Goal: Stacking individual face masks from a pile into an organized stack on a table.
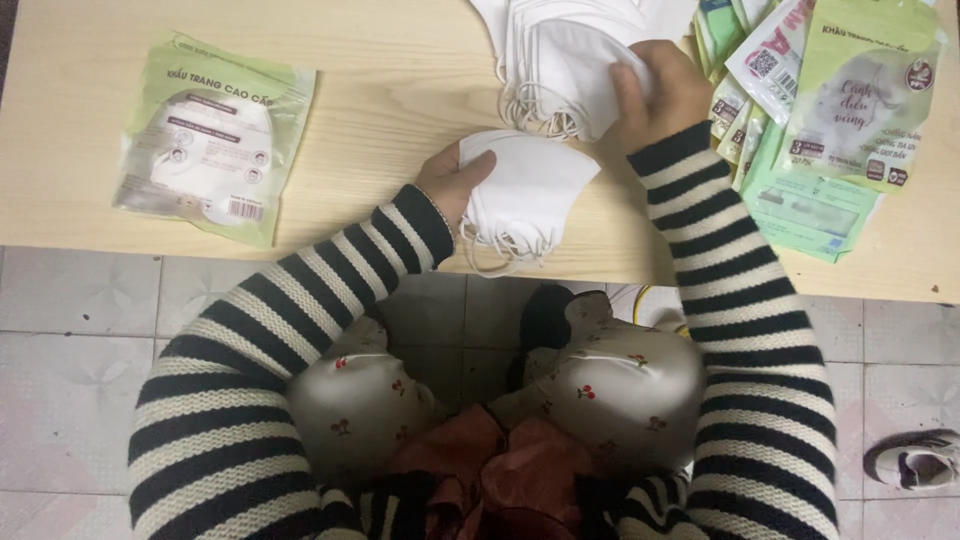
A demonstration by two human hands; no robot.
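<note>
View: I look straight down from the head camera at my two hands over a pale wooden surface, with my knees and a tiled floor below its near edge.

Left hand: my left hand is clenched on the left end of a small stack of white face masks, thumb on top, fingers hidden beneath.

Small stack: it lies at the near edge of the surface, its long axis running left to right, ear loops hanging off the edge toward me.

Right hand: my right hand is grasping into a larger pile of white masks, fingers pinched on the top layers; I cannot tell how many it holds.

Key relation: the larger pile lies farther from me than the small stack and just to its right, the two nearly touching. The right hand is on the pile, the left on the stack, so each hand has its own bundle.

Right side: a fan of flat green and white printed pouches lies just beside my right wrist.

Left side: one filled green pouch with a mask inside lies well apart from both hands.

Floor: a shoe lies at the lower right.
</note>
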